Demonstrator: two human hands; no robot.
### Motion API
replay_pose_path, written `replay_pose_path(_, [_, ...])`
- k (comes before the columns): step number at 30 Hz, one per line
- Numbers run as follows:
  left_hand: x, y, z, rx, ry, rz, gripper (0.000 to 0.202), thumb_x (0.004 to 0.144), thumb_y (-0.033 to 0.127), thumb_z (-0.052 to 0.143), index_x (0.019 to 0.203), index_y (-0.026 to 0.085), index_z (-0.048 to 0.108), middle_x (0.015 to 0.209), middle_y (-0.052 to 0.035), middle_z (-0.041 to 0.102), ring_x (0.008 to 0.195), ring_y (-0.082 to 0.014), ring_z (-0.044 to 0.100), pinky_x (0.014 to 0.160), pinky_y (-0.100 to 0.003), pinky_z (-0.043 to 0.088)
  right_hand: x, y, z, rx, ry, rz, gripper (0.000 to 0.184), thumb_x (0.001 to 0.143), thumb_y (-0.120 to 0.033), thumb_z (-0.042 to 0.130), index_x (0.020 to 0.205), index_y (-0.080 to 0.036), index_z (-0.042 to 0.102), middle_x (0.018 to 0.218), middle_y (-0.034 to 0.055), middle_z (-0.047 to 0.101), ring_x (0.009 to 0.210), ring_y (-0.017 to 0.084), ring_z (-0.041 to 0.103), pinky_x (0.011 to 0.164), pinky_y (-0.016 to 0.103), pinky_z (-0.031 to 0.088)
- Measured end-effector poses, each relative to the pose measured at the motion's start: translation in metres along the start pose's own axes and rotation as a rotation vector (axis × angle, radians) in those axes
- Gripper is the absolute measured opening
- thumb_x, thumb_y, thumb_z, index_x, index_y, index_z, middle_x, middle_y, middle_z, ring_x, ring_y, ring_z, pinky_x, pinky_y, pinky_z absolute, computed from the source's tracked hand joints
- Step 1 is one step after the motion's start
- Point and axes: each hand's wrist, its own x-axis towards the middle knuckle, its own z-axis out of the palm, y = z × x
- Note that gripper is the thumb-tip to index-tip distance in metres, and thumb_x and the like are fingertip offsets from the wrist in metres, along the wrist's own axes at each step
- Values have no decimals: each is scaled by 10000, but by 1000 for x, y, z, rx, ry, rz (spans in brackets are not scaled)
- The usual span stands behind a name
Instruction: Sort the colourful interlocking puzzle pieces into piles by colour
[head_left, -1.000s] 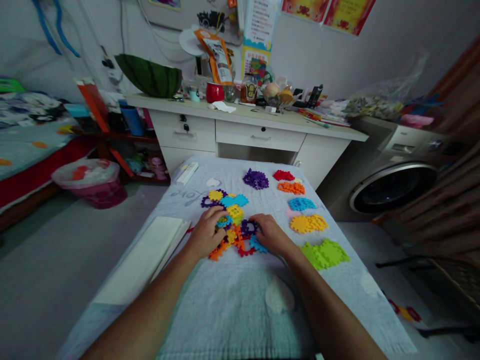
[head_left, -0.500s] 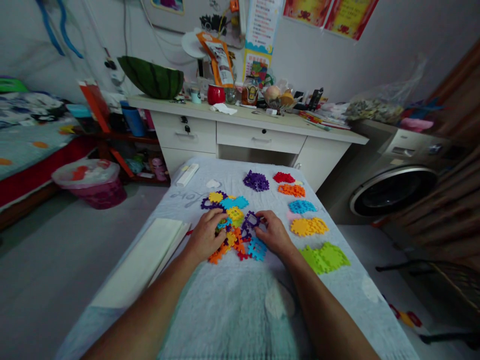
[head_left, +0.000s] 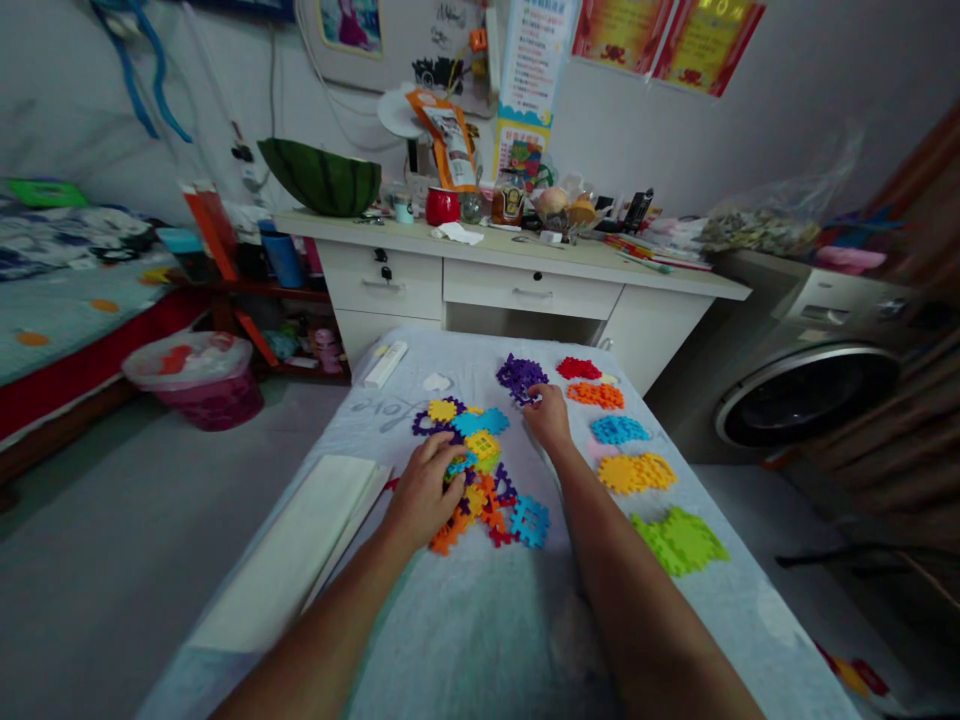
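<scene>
My left hand (head_left: 427, 492) rests on a loose heap of mixed interlocking plastic pieces (head_left: 475, 500), its thumb and fingers apart around a light blue piece (head_left: 463, 463). Yellow, orange, red, purple and blue pieces lie about it. Up the table, my right hand (head_left: 549, 418) is at the near edge of the purple pile (head_left: 517, 374), its fingertips closed on a purple interlocking piece (head_left: 531, 394), partly hidden. A blue square piece (head_left: 530, 521) lies at the heap's right side.
Sorted piles run down the right side: red (head_left: 578, 369), orange (head_left: 596, 396), blue (head_left: 619, 430), yellow (head_left: 637, 473) and green (head_left: 681, 541). A folded white cloth (head_left: 289, 550) and a white box (head_left: 386, 365) lie left. A white desk (head_left: 525, 265) stands beyond.
My right hand has moved away from the mixed heap to the purple pile, carrying a purple piece. My left hand stays on the heap. The view has shifted slightly.
</scene>
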Motion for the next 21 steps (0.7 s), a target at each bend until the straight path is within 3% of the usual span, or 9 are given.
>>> replay_pose_path(6, [1, -1, 2, 2, 28, -23, 274, 818, 214, 580, 1082, 232, 650, 1328, -77, 527, 1211, -252, 543, 1066, -453, 451, 12, 9, 21, 44, 50, -42, 296, 696, -59, 506, 947, -126, 648, 1074, 125, 576, 901, 198, 572, 867, 338, 485])
replay_pose_path(11, [1, 0, 1, 19, 74, -47, 263, 817, 304, 631, 1073, 250, 661, 1352, -78, 504, 1261, -292, 487, 1089, -506, 413, 5, 13, 26, 121, -12, -116, 335, 702, -48, 492, 985, -146, 644, 1272, 154, 535, 923, 192, 579, 862, 367, 502])
replay_pose_path(14, [1, -1, 0, 11, 96, -63, 280, 844, 362, 611, 1092, 240, 657, 1350, -89, 495, 1263, -295, 474, 1100, -519, 391, 2, 10, 20, 94, -23, -163, 315, 731, -71, 493, 988, -156, 654, 1148, 125, 606, 881, 185, 582, 870, 364, 490])
replay_pose_path(17, [1, -3, 0, 7, 118, -79, 279, 852, 363, 603, 1098, 240, 652, 1350, -87, 489, 1271, -292, 462, 1111, -514, 374, 0, 3, 14, 32, -143, -190, 250, 773, -139, 526, 978, -161, 668, 973, 78, 664, 830, 178, 590, 863, 346, 479])
replay_pose_path(21, [1, -6, 1, 8, 111, -118, 269, 857, 356, 593, 1093, 243, 655, 1342, -81, 495, 1265, -288, 469, 1103, -506, 380, -4, -4, 15, -46, -390, -238, 375, 756, -154, 597, 1128, -150, 649, 1132, 107, 680, 958, 202, 618, 920, 352, 460])
